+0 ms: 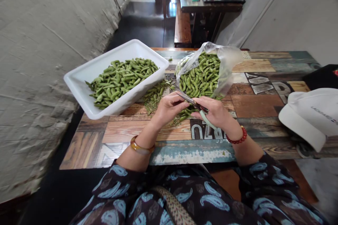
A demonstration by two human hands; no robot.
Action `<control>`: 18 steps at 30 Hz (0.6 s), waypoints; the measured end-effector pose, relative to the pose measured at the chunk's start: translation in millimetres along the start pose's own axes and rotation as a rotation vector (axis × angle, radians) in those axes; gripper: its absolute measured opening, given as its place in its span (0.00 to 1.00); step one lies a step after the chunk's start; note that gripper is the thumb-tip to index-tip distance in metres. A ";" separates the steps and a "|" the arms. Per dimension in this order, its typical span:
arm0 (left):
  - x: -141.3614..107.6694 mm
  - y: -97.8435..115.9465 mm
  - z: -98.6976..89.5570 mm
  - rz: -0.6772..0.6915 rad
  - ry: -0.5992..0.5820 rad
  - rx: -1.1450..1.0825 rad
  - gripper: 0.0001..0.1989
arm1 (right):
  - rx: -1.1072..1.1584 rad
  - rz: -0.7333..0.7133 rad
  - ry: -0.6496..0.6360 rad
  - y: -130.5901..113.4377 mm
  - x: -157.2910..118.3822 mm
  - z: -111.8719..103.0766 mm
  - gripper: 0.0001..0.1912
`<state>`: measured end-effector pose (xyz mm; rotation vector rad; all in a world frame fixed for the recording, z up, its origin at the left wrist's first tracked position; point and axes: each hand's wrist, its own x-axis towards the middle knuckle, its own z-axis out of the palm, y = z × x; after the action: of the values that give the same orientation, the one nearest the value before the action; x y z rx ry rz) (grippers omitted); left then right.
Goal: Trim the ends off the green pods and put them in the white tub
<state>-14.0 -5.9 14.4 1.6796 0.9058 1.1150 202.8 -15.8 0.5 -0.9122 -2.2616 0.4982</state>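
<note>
Scissors [188,98] with pale green handles are gripped in my right hand [214,111], their blades pointing left towards my left hand. My left hand [171,107] is closed in a pinch beside the blades; whatever lies between its fingers is too hidden to make out. Just beyond both hands, green soybean pods [202,74] fill an open clear plastic bag [231,61] lying on its side. A few loose pods [185,114] lie below my hands. To the left, a white plastic tub [75,93] holds many more pods [120,82]. Small green trimmings [151,101] are heaped between tub and bag.
The patchwork wood-pattern table [126,130] carries a white cap [308,112] at the right, with a black object [322,76] behind it. A rough pale wall [47,42] runs along the left. Farther back stand a wooden bench [182,24] and another table [195,6] with a black tray.
</note>
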 end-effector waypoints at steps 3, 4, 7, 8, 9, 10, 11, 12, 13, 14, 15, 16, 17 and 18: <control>0.2 -5.4 1.0 -0.059 0.147 -0.071 0.07 | -0.002 0.035 0.080 1.4 0.4 1.7 0.22; 0.3 -7.2 0.7 -0.103 0.205 -0.130 0.07 | -0.009 0.051 0.122 2.0 0.7 2.1 0.22; 0.7 -9.3 -1.4 -0.262 0.303 -0.420 0.11 | -0.047 0.085 0.210 3.1 1.8 3.5 0.22; 0.8 -8.6 -2.1 -0.304 0.305 -0.525 0.13 | -0.061 0.086 0.217 3.1 2.1 4.3 0.23; 0.9 -7.5 -2.7 -0.336 0.296 -0.614 0.15 | -0.070 0.081 0.216 3.1 2.4 5.2 0.23; 0.8 -6.1 -3.0 -0.355 0.283 -0.680 0.16 | -0.076 0.069 0.216 3.1 2.6 6.5 0.24; 0.7 -4.7 -3.0 -0.367 0.273 -0.726 0.17 | -0.080 0.057 0.214 3.2 2.8 7.8 0.24; 0.6 -3.4 -2.5 -0.375 0.265 -0.753 0.18 | -0.083 0.049 0.215 3.4 3.0 9.3 0.25; 0.4 -2.4 -1.8 -0.376 0.262 -0.768 0.18 | -0.087 0.045 0.217 3.8 3.2 10.8 0.25; 0.1 -1.6 -0.7 -0.374 0.258 -0.774 0.19 | -0.092 0.044 0.213 4.4 3.4 12.2 0.25; -0.2 -1.1 0.7 -0.372 0.251 -0.774 0.19 | -0.094 0.044 0.204 4.9 3.6 13.3 0.25; -0.6 -0.8 2.2 -0.372 0.243 -0.771 0.19 | -0.094 0.043 0.193 5.3 3.8 14.2 0.25; -1.0 -0.7 3.9 -0.375 0.234 -0.765 0.19 | -0.090 0.040 0.181 5.5 4.0 14.8 0.25; -1.4 -0.8 5.7 -0.378 0.223 -0.757 0.19 | -0.085 0.034 0.172 5.4 4.3 15.2 0.25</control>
<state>-9.1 -8.5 12.1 0.7461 0.7567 1.1896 192.6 -10.6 -11.6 -0.9981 -2.1283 0.3268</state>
